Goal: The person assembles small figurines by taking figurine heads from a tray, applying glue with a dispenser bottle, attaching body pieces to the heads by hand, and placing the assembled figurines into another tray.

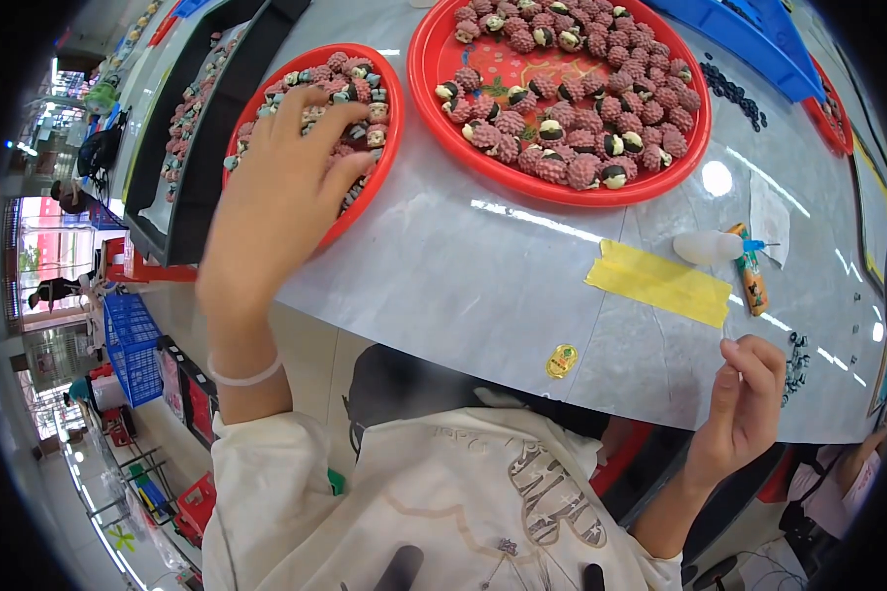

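Observation:
My left hand reaches over the smaller red tray, palm down, its fingers curved and apart. The fingertips are at the small pink and grey figures heaped there; no figure is plainly gripped. My right hand is raised at the table's front edge on the right. Its thumb and fingers are pressed together, and whatever is between them is too small to make out. Close by on the table lie several small dark pieces. A white squeeze bottle with a blue needle tip lies beyond this hand.
A large round red tray holds many bumpy pink pieces with cream and black parts. Yellow tape is stuck to the grey tabletop beside an orange packet. A black tray stands far left, a blue bin far right.

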Demonstrator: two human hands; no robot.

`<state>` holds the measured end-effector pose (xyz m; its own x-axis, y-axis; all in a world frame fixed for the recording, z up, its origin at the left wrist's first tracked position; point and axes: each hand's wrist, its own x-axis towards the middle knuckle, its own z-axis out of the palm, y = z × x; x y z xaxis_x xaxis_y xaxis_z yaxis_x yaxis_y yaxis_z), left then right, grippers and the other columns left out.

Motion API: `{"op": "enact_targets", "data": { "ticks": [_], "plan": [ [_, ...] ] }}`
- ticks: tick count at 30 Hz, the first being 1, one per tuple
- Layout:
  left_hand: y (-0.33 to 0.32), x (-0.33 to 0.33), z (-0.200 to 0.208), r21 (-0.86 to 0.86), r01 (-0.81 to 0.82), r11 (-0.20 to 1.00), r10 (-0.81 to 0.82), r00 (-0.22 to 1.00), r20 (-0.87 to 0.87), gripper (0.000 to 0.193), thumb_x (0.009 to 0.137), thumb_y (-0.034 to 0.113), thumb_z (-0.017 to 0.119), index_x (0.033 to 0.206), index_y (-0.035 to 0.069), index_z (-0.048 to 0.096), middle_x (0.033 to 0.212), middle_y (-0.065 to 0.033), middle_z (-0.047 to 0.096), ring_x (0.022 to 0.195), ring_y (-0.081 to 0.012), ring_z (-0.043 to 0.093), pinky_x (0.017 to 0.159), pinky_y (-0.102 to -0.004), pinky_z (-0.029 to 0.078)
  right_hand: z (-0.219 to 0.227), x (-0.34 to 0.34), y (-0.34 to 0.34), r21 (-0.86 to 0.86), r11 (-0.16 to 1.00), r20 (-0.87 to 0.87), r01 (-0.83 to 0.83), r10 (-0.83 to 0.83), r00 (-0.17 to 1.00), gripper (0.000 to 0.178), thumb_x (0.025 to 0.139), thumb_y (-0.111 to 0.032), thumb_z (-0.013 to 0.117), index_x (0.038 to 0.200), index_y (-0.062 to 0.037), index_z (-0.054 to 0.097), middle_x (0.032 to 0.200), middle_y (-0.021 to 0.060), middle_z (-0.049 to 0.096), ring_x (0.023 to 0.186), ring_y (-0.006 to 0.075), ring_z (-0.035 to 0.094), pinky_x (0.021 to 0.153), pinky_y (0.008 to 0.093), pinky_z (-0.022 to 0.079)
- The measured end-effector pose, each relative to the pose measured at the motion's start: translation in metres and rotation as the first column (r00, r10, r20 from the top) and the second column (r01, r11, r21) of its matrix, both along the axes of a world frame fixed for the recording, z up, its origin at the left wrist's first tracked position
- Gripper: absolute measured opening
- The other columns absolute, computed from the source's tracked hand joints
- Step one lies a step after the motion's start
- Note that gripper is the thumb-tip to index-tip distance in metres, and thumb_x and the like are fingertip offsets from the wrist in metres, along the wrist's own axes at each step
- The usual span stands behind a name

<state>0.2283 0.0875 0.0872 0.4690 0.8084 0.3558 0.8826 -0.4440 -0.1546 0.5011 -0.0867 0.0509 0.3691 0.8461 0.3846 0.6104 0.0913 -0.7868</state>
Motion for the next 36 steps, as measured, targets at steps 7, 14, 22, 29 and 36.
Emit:
{"op": "enact_targets", "data": {
  "ticks": [7, 14, 22, 29, 36],
  "plan": [
    [0.011, 0.048, -0.002, -0.258, 0.296, 0.92, -0.258, 0.951, 0.17, 0.02, 0.075, 0.008, 0.048, 0.095, 0.005, 0.051, 0.09, -0.0105, 0.051, 0.079, -0.0269, 0.052, 0.068, -0.0328, 0.043, -0.001, 0.008, 0.0, 0.051, 0.998, 0.009, 0.044, -0.045, 0.999, 0.012, 0.073, 0.005, 0.05, 0.083, 0.0038, 0.056, 0.077, 0.0105, 0.05, 0.07, 0.016, 0.046, 0.063, 0.0229, 0.035],
    [0.026, 0.06, -0.012, -0.237, 0.256, 0.937, -0.223, 0.962, 0.158, 0.022, 0.074, -0.001, 0.045, 0.094, 0.004, 0.051, 0.09, -0.0103, 0.052, 0.077, -0.0236, 0.053, 0.068, -0.0301, 0.042, 0.0, 0.018, 0.012, 0.079, 0.997, -0.007, 0.027, -0.026, 1.0, 0.014, 0.072, 0.007, 0.049, 0.084, 0.0045, 0.055, 0.075, 0.0103, 0.052, 0.07, 0.0156, 0.048, 0.066, 0.0227, 0.037],
    [-0.029, 0.074, -0.022, -0.263, 0.863, 0.432, 0.214, 0.186, 0.959, 0.021, 0.071, -0.005, 0.055, 0.092, -0.003, 0.049, 0.094, -0.0141, 0.05, 0.08, -0.0162, 0.055, 0.07, -0.0243, 0.046, -0.007, 0.016, 0.061, -0.163, 0.984, -0.025, -0.068, 0.064, 0.998, 0.027, 0.069, -0.003, 0.057, 0.096, -0.002, 0.053, 0.096, 0.0048, 0.057, 0.08, 0.0123, 0.05, 0.072, 0.0241, 0.038],
    [-0.082, 0.099, -0.052, -0.206, 0.918, 0.339, 0.626, -0.056, 0.778, 0.029, 0.072, 0.017, 0.063, 0.09, 0.001, 0.047, 0.091, -0.0152, 0.052, 0.082, -0.021, 0.056, 0.069, -0.0273, 0.045, -0.004, 0.019, 0.036, -0.023, 0.99, -0.459, -0.137, 0.112, 0.881, 0.034, 0.075, -0.02, 0.059, 0.098, 0.0041, 0.051, 0.092, 0.0121, 0.055, 0.078, 0.0169, 0.052, 0.07, 0.0253, 0.04],
    [-0.087, 0.101, -0.062, -0.203, 0.928, 0.312, 0.728, -0.096, 0.678, 0.034, 0.071, 0.024, 0.064, 0.092, 0.003, 0.047, 0.091, -0.0163, 0.053, 0.078, -0.0206, 0.056, 0.064, -0.0257, 0.045, 0.018, 0.025, 0.016, -0.022, 0.988, -0.478, -0.156, 0.127, 0.869, 0.049, 0.064, -0.03, 0.069, 0.091, 0.0048, 0.048, 0.082, 0.0168, 0.052, 0.073, 0.0212, 0.053, 0.064, 0.027, 0.042]
  ]
}}
